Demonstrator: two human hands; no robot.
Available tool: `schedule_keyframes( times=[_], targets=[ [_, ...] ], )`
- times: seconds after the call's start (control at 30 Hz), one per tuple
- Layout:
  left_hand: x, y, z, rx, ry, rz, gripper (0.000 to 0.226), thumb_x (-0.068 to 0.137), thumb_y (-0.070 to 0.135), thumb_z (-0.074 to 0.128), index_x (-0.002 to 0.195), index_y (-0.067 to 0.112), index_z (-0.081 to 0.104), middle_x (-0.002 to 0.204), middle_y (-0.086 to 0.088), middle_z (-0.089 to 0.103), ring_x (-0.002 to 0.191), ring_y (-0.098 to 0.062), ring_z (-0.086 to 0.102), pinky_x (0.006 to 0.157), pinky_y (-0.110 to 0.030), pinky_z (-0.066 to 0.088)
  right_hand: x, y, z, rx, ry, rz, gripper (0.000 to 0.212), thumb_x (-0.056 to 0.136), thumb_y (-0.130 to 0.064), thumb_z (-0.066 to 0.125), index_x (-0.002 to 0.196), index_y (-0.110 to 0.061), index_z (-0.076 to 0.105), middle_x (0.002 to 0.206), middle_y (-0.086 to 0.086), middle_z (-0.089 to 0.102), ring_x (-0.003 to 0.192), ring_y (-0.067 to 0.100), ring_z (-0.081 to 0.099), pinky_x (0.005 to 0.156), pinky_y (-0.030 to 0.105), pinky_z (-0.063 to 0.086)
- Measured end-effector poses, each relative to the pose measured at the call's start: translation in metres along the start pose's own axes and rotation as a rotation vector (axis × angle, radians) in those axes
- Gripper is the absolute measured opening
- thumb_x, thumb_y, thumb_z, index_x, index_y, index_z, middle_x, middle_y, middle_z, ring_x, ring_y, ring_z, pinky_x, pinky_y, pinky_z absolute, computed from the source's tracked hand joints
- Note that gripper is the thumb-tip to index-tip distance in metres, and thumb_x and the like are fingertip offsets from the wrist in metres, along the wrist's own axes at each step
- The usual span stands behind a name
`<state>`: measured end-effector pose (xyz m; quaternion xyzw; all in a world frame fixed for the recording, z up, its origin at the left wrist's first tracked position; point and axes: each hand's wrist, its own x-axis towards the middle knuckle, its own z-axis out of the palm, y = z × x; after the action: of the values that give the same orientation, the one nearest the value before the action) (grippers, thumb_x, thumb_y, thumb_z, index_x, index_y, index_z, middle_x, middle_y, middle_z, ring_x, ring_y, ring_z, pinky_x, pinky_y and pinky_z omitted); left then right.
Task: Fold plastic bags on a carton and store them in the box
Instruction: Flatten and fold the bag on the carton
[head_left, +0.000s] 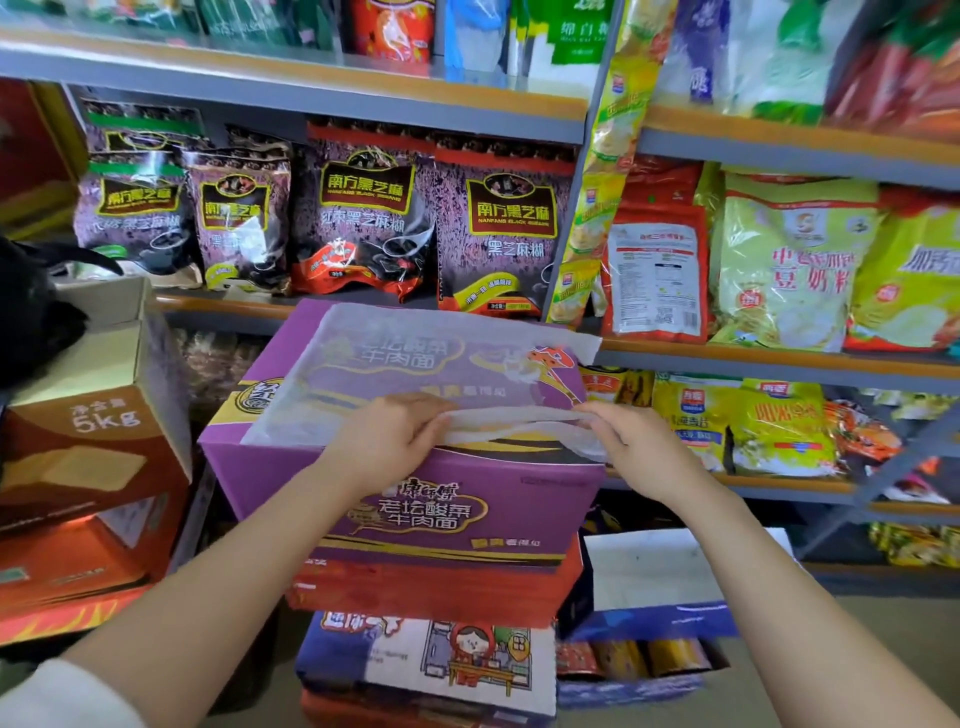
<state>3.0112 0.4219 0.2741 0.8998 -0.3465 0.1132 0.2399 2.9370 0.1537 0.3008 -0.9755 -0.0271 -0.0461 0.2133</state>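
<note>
Head view: left hand (387, 441) and right hand (631, 447) each pinch the handles of a thin translucent white plastic bag (415, 374) spread beyond them over a purple cardboard carton (415, 499).

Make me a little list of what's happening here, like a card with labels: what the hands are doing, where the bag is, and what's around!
place: shop aisle with shelves of packaged food
work surface: purple carton, on top of a stack of boxes
bag: clear plastic bag, spread flat on the carton's top
left hand: pinches the bag's near edge
right hand: pinches the same edge, further right
storage box: open brown box at the left
folding: bag not yet folded up
</note>
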Motion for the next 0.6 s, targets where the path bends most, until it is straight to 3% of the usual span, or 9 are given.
schedule_keyframes(
  times=[0.07, 0.13, 0.17, 0.23, 0.33, 0.43, 0.53, 0.6],
  targets=[
    [0.002, 0.0, 0.0, 0.019, -0.02, -0.024, 0.064, 0.082, 0.048, 0.021, 0.116, 0.015, 0.063, 0.115, -0.005, 0.066, 0.105, -0.025, 0.062, 0.082, -0.04, 0.052, -0.001, -0.001, -0.003, 0.117, -0.004, 0.049, 0.037, 0.097, -0.004, 0.036, 0.123, -0.018, 0.059, 0.084, -0.001, 0.065, 0.058, 0.001, 0.05, 0.051, 0.018, 0.032],
    [0.003, 0.0, 0.003, 0.056, -0.063, -0.013, 0.063, 0.078, 0.041, 0.021, 0.12, 0.017, 0.061, 0.123, -0.004, 0.062, 0.112, -0.024, 0.058, 0.087, -0.038, 0.051, -0.001, 0.0, -0.006, 0.206, 0.018, 0.112, 0.045, 0.091, 0.009, 0.035, 0.119, -0.013, 0.062, 0.102, 0.005, 0.065, 0.091, 0.01, 0.06, 0.071, 0.021, 0.039],
    [0.002, 0.0, 0.005, 0.071, -0.093, -0.008, 0.057, 0.08, 0.035, 0.025, 0.122, 0.018, 0.06, 0.128, -0.002, 0.059, 0.116, -0.023, 0.056, 0.091, -0.035, 0.049, -0.001, 0.002, -0.007, 0.225, 0.013, 0.14, 0.049, 0.087, 0.013, 0.034, 0.117, -0.012, 0.063, 0.115, 0.007, 0.063, 0.109, 0.016, 0.057, 0.082, 0.023, 0.039],
    [0.0, 0.001, 0.009, 0.038, -0.145, -0.004, 0.054, 0.079, 0.028, 0.032, 0.126, 0.018, 0.057, 0.134, -0.001, 0.054, 0.123, -0.02, 0.051, 0.097, -0.028, 0.04, -0.005, 0.006, -0.007, 0.223, -0.061, 0.153, 0.062, 0.079, 0.019, 0.03, 0.112, -0.021, 0.064, 0.124, 0.003, 0.059, 0.122, 0.019, 0.049, 0.094, 0.028, 0.038],
    [-0.003, -0.002, 0.011, 0.009, -0.197, 0.015, 0.074, 0.073, 0.048, 0.018, 0.133, 0.019, 0.048, 0.142, -0.001, 0.045, 0.129, -0.018, 0.044, 0.104, -0.026, 0.034, -0.014, 0.012, -0.011, 0.269, -0.193, 0.126, 0.065, 0.079, 0.018, 0.033, 0.113, -0.032, 0.058, 0.13, -0.007, 0.052, 0.129, 0.014, 0.043, 0.104, 0.033, 0.037],
    [-0.003, -0.008, 0.015, 0.144, -0.261, 0.075, 0.09, 0.073, 0.071, 0.002, 0.143, 0.021, 0.03, 0.152, -0.002, 0.027, 0.139, -0.019, 0.028, 0.112, -0.03, 0.021, -0.016, 0.0, -0.022, 0.197, -0.187, 0.014, 0.052, 0.083, -0.009, 0.048, 0.133, -0.025, 0.047, 0.145, -0.009, 0.034, 0.141, 0.01, 0.021, 0.115, 0.033, 0.021],
    [-0.002, -0.008, 0.019, 0.289, -0.348, 0.073, 0.11, 0.06, 0.077, -0.028, 0.148, 0.021, 0.009, 0.156, -0.001, 0.008, 0.144, -0.017, 0.009, 0.116, -0.03, 0.006, -0.003, -0.039, -0.011, -0.037, -0.075, -0.194, 0.065, 0.08, -0.046, 0.037, 0.139, -0.02, 0.042, 0.153, -0.005, 0.028, 0.144, 0.013, 0.015, 0.118, 0.035, 0.014],
    [0.0, -0.006, 0.016, 0.287, -0.321, 0.069, 0.109, 0.067, 0.077, -0.021, 0.147, 0.014, 0.017, 0.154, -0.006, 0.017, 0.142, -0.021, 0.02, 0.114, -0.034, 0.013, 0.011, -0.067, 0.011, -0.16, -0.113, -0.278, 0.066, 0.09, -0.051, 0.034, 0.145, -0.015, 0.03, 0.156, 0.0, 0.021, 0.145, 0.014, 0.013, 0.117, 0.031, 0.009]
  ],
)
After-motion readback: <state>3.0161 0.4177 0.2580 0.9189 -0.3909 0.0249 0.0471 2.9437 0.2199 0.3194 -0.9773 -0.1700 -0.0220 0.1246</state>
